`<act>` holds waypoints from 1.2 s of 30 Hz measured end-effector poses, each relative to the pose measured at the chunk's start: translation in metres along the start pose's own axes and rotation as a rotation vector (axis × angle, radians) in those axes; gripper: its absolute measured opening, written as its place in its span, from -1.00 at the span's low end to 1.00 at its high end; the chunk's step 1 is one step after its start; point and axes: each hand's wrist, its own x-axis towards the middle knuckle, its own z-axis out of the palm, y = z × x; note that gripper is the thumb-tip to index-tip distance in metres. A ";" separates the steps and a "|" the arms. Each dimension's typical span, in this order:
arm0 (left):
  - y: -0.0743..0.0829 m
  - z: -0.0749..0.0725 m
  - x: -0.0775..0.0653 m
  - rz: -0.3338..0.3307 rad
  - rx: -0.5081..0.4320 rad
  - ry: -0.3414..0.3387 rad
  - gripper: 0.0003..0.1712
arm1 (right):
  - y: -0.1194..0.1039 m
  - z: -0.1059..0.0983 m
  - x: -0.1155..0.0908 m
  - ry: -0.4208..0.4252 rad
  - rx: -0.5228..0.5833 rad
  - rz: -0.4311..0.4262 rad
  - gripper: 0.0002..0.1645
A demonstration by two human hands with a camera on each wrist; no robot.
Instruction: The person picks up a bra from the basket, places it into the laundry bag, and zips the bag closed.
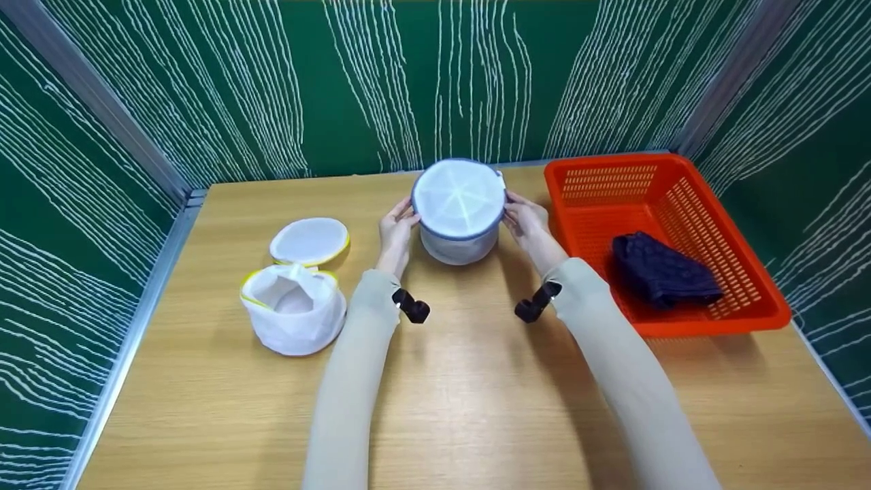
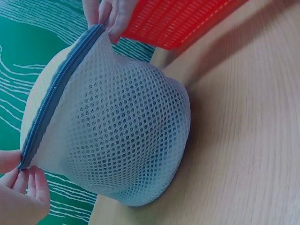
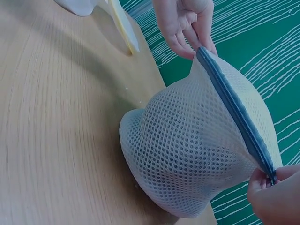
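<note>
A round white mesh laundry bag [image 1: 459, 201] with a grey-blue zipper rim stands near the back of the table. My left hand [image 1: 398, 231] pinches its rim on the left side, thumb and fingers at the zipper. On the opposite side my right hand [image 1: 529, 221] pinches the same rim. Both wrist views show the honeycomb mesh side [image 2: 126, 126] and the zipper band [image 3: 234, 108], which looks closed along the part that shows. The bag's base rests on or very near the table; what may be inside cannot be made out.
At the left, a second white mesh bag [image 1: 292, 327] with yellow trim stands with its round lid [image 1: 309, 241] folded back. An orange-red plastic basket [image 1: 738, 323] at the right holds a dark blue folded cloth [image 1: 663, 269]. Green walls with white streaks enclose the wooden table [image 1: 449, 408].
</note>
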 end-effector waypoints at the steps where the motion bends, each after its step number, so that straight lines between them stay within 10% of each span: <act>1: 0.000 0.000 0.000 -0.002 0.015 -0.002 -0.47 | 0.000 0.000 0.000 -0.003 0.006 -0.001 -0.46; 10: -0.002 -0.001 -0.003 0.012 0.077 -0.027 -0.47 | 0.002 -0.004 0.003 -0.003 -0.059 -0.064 -0.45; 26: 0.001 -0.010 -0.021 0.014 -0.003 0.057 -0.57 | 0.010 -0.007 -0.010 0.165 -0.604 -0.319 -0.50; 36: 0.014 -0.012 -0.044 0.035 -0.054 0.107 -0.67 | 0.021 -0.005 -0.025 0.151 -0.709 -0.599 -0.59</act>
